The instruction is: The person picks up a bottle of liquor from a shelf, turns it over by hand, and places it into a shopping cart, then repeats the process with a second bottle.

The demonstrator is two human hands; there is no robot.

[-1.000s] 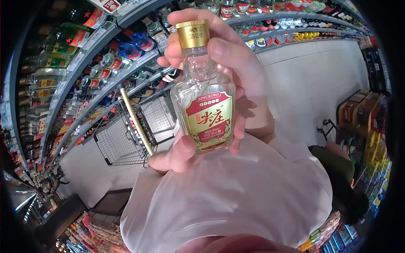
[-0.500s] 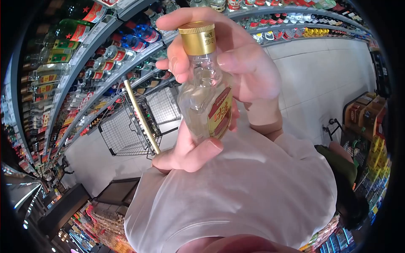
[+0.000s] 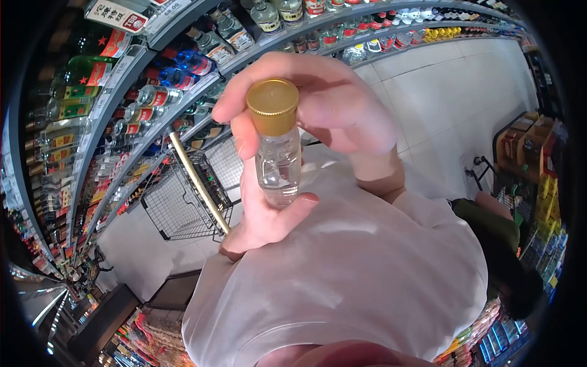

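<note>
In the head view a small clear glass bottle point(image 3: 279, 174) with a gold ridged screw cap point(image 3: 273, 101) is held in front of my chest, cap tipped toward the camera. My left hand point(image 3: 264, 214) is closed around the lower part of the bottle, its thumb across the near side. My right hand point(image 3: 330, 101) curls around the cap and neck from above, thumb on one side and fingers on the other. Clear liquid seems to be inside. The front label has turned out of sight.
Shelves of bottles point(image 3: 147, 95) curve along the left and top. A wire shopping cart point(image 3: 177, 205) with a pale handle point(image 3: 199, 180) stands at the left on the tiled floor point(image 3: 431, 98). At the right are a person in a green top point(image 3: 483, 223) and stacked boxes point(image 3: 527, 147).
The bottle has turned and tilted, so its cap top now faces the camera and the red and yellow label is hidden. Both hands still hold it, the right one slightly lower.
</note>
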